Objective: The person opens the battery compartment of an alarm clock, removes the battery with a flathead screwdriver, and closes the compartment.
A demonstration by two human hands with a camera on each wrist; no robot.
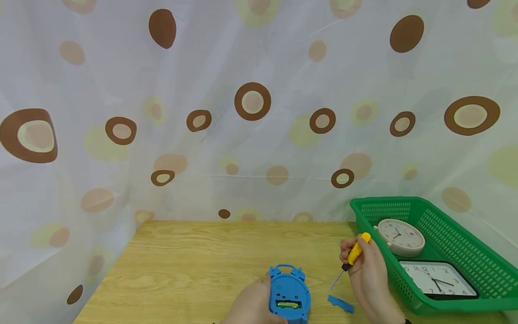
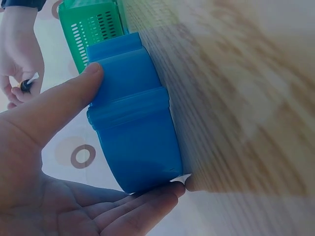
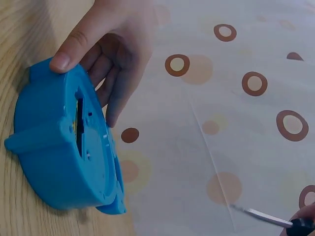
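A blue alarm clock [image 1: 290,288] lies face down at the table's front, its top handle pointing away. In its back an uncovered compartment shows a green battery [image 1: 288,304]. My left hand [image 1: 255,300] grips the clock by its left side; in the left wrist view the thumb presses one side and the fingers touch another. My right hand [image 1: 367,265] holds a screwdriver [image 1: 355,253] by its yellow handle, tip down and apart from the clock. Beneath the tip lies a small blue battery cover [image 1: 341,303], right of the clock.
At the right stands a green basket [image 1: 481,252] with a round cream clock [image 1: 400,236] and a square black-framed clock [image 1: 437,280] inside. A dotted curtain [image 1: 251,148] hangs behind the wooden table [image 1: 194,265].
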